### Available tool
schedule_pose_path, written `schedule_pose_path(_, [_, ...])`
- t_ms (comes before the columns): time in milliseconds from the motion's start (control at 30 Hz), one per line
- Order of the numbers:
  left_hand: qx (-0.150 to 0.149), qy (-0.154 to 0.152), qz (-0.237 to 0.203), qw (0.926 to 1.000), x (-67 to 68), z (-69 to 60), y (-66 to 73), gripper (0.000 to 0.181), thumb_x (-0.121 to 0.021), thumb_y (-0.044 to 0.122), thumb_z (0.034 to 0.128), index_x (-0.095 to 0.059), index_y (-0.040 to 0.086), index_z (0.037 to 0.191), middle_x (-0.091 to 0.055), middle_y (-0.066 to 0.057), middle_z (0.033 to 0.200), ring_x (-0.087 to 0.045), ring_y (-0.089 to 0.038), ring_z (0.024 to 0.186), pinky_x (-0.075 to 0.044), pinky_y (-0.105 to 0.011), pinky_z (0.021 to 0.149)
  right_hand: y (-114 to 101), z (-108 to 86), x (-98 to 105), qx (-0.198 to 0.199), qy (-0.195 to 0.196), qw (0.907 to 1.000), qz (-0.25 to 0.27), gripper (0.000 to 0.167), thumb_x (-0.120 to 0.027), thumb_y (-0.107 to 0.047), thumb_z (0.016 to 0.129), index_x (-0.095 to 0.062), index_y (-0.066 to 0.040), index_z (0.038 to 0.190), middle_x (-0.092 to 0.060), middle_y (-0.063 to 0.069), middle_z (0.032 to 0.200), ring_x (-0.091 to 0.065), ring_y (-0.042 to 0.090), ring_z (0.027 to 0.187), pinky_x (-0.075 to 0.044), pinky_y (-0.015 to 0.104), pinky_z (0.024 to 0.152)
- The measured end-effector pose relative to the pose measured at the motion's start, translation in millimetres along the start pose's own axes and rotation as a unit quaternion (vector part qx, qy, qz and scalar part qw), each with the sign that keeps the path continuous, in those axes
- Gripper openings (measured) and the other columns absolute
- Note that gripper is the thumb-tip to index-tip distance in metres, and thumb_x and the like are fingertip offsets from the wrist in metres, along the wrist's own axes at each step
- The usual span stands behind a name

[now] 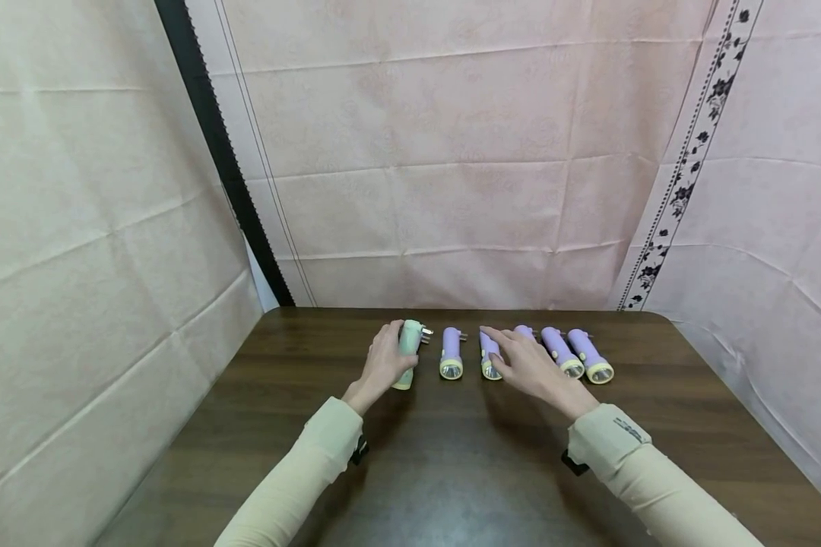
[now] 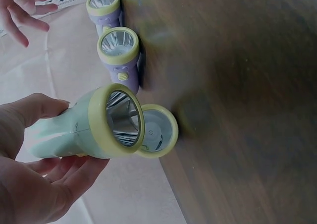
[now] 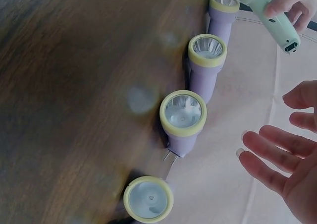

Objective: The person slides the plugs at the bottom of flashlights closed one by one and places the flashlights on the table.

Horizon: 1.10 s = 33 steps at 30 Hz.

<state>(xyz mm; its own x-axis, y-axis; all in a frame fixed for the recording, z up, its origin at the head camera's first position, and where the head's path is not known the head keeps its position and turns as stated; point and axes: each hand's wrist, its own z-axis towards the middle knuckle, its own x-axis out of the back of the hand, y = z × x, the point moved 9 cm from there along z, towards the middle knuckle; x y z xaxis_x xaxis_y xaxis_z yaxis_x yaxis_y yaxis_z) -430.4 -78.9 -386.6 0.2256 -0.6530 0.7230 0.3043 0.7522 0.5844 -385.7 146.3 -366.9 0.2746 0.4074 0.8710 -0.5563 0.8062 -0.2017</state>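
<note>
My left hand (image 1: pixel 388 355) grips a mint-green flashlight (image 2: pixel 79 127) with a yellow rim, thumb on one side and fingers on the other. It is raised off the table, and metal prongs show near its tail in the head view. Behind it in the left wrist view is another yellow-rimmed lens (image 2: pixel 166 130); its body is hidden. My right hand (image 1: pixel 530 361) hovers over the row of purple flashlights (image 1: pixel 451 353), fingers spread and holding nothing. It partly covers two of them in the head view. Below its fingers, the right wrist view shows a purple flashlight (image 3: pixel 183 117) with two prongs.
The flashlights lie side by side near the far edge of the dark wooden table (image 1: pixel 438 471), lenses toward me. At the right end is another purple flashlight (image 1: pixel 591 355). Pale cloth (image 1: pixel 465 190) hangs behind the table and at both sides.
</note>
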Motion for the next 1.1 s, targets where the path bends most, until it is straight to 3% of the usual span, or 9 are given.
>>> schedule_pose_path(133, [-0.007,-0.001,0.005,1.0000,-2.6,-0.9,3.2,0.070,-0.081,0.013,0.0709,-0.050,0.004,0.133,-0.059,-0.016,0.114,-0.060,-0.030,0.097,-0.053,-0.045,0.081,-3.4,1.2,2.0,0.013,0.013,0.9998,-0.005,0.054,-0.058,-0.015,0.090,-0.047,-0.012,0.142,-0.065,0.006,0.097,-0.049,0.012,0.071,-0.041,0.029,0.063])
schedule_pose_path(300, [-0.025,0.009,0.011,0.9996,-2.2,-2.5,10.2,0.066,-0.083,0.015,0.0706,-0.052,0.003,0.128,-0.059,-0.015,0.110,-0.060,-0.031,0.096,-0.052,-0.045,0.082,-6.2,2.5,3.4,0.022,0.020,0.9995,-0.005,0.053,-0.057,-0.012,0.089,-0.048,-0.012,0.141,-0.067,0.011,0.109,-0.049,0.012,0.070,-0.042,0.030,0.064])
schedule_pose_path(667, [-0.043,0.002,-0.013,0.9990,-7.7,-8.0,17.3,0.058,-0.085,0.013,0.0702,-0.053,0.007,0.118,-0.058,-0.012,0.106,-0.060,-0.028,0.093,-0.053,-0.043,0.079,-15.2,3.8,5.5,0.056,0.047,0.9973,0.004,0.045,-0.058,-0.007,0.091,-0.053,-0.011,0.136,-0.069,0.012,0.112,-0.046,0.010,0.064,-0.041,0.028,0.060])
schedule_pose_path(833, [-0.050,-0.005,-0.016,0.9986,-10.1,-10.5,21.5,0.057,-0.085,0.013,0.0710,-0.052,0.008,0.117,-0.057,-0.012,0.106,-0.060,-0.027,0.093,-0.053,-0.042,0.079,-20.8,3.3,4.7,0.055,0.031,0.9980,0.006,0.046,-0.056,-0.006,0.093,-0.052,-0.014,0.138,-0.067,0.012,0.116,-0.038,0.007,0.055,-0.034,0.023,0.052])
schedule_pose_path(1100, [-0.071,-0.013,-0.013,0.9973,-12.4,-11.2,32.3,0.058,-0.085,0.012,0.0709,-0.050,0.009,0.117,-0.058,-0.011,0.106,-0.060,-0.026,0.094,-0.054,-0.041,0.080,-29.5,1.5,1.9,0.063,0.006,0.9980,0.005,0.055,-0.052,0.000,0.091,-0.047,-0.018,0.143,-0.062,0.005,0.105,-0.038,0.010,0.061,-0.033,0.021,0.054])
